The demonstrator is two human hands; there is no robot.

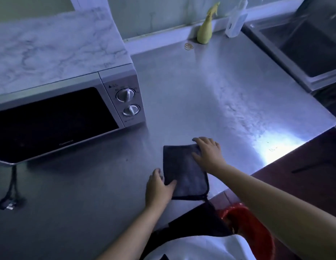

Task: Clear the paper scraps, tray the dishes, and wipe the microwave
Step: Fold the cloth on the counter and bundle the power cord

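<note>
Cloth (184, 171) on counter (219, 81) — R hand (208, 152) flat atop; L hand (158, 188) thumb-on, grip unclear.

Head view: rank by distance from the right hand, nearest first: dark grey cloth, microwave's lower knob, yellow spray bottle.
1. Dark grey folded cloth: under the right hand, touching.
2. Silver microwave's lower round knob: off to the left.
3. Yellow plastic spray bottle: far back, by the wall.
</note>
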